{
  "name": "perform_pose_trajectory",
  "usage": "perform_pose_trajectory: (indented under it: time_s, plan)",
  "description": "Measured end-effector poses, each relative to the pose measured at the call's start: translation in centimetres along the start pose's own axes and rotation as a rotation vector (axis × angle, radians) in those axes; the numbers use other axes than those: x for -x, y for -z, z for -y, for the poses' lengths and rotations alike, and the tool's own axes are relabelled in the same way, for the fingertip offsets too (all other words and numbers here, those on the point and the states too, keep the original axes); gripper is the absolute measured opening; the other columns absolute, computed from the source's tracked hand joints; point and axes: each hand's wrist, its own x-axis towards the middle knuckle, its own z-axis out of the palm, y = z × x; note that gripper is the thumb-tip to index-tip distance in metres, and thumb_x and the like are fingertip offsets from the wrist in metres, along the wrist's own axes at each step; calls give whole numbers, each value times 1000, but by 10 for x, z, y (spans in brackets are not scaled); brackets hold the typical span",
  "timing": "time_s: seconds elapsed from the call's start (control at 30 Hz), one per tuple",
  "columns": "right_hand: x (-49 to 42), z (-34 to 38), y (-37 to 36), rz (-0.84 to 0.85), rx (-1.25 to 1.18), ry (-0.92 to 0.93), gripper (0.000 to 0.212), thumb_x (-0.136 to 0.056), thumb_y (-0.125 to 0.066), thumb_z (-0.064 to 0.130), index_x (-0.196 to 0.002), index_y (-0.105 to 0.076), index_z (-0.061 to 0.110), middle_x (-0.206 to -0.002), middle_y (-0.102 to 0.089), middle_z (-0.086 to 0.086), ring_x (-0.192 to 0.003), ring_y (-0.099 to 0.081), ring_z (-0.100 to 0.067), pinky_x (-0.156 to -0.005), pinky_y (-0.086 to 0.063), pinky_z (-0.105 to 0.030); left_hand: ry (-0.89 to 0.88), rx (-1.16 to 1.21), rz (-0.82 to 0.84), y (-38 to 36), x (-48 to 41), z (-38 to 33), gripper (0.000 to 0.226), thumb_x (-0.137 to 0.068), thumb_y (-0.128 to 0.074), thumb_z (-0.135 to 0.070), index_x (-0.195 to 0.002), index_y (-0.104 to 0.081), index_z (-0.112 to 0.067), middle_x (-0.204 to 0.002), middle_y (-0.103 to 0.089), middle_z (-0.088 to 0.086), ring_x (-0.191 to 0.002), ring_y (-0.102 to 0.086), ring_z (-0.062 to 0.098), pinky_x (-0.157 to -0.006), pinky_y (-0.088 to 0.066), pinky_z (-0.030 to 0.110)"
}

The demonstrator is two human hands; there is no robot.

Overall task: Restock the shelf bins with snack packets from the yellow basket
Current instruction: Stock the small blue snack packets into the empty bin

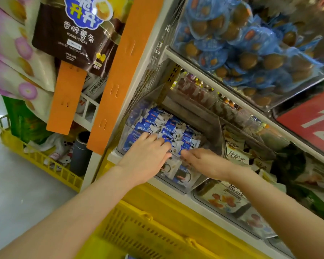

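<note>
A clear shelf bin (190, 186) on the lower shelf holds several blue-and-white snack packets (168, 126) standing in rows. My left hand (148, 156) lies on the front packets with its fingers stretched flat over them. My right hand (202, 161) reaches in from the right, fingertips touching a blue packet at the front of the same bin. The two hands nearly meet. The yellow basket (138, 227) sits directly below the shelf; its contents are out of sight.
A second yellow basket (45, 161) stands on the floor at left with a grey flask and bags. Neighbouring bins hold beige packets (236, 157) and blue egg packs (241, 43). Orange strips (116, 71) hang down the shelf upright. A brown potato-stick bag (75, 34) hangs at upper left.
</note>
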Motion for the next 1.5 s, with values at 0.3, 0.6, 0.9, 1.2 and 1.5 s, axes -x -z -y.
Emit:
perform_pose_trajectory:
  time_s: [0.3, 0.6, 0.9, 1.2, 1.5]
  plan:
    - [46, -11, -60, -408, 135, 149, 54, -96, -37, 45, -143, -28, 19, -141, -44, -3, -130, -40, -17, -107, -32, -30, 87, 65, 45, 11, 25, -21, 44, -99, -32, -32, -142, -29, -22, -147, -32, -1, -139, -22, 15, -115, -6, 29]
    - [102, -53, -169, -721, 69, 255, 23, -87, -65, 16, -109, -62, 8, -105, -64, -6, -94, -63, -24, -79, -52, -34, 232, 79, 38, -19, 124, -47, 25, -91, -54, -20, -115, -59, -15, -110, -58, 4, -103, -55, 24, -88, -42, 40]
    - [80, -115, -336, -51, -213, -85, 40, -102, -33, 30, -140, -31, 18, -138, -39, 1, -125, -39, -12, -103, -30, -20, 695, 57, 358, -80, 195, -14, 44, -95, -45, -21, -135, -39, -4, -129, -49, 17, -117, -46, 33, -96, -34, 41]
    - [21, -84, -427, 194, -236, -32, 55, -99, -42, 19, -149, -18, 14, -154, -22, -6, -142, -20, -22, -116, -18, -31, 918, 364, 344, -105, 217, 7, 22, -98, -35, -31, -92, -44, -12, -79, -63, 16, -78, -63, 35, -69, -48, 45]
    - [-2, -72, -456, 247, -128, -94, 49, -95, -50, 14, -140, -31, 11, -143, -37, -10, -130, -38, -25, -102, -36, -31, 870, 329, 291, -111, 220, 9, 22, -98, -34, -34, -90, -41, -15, -76, -63, 14, -74, -61, 35, -66, -48, 47]
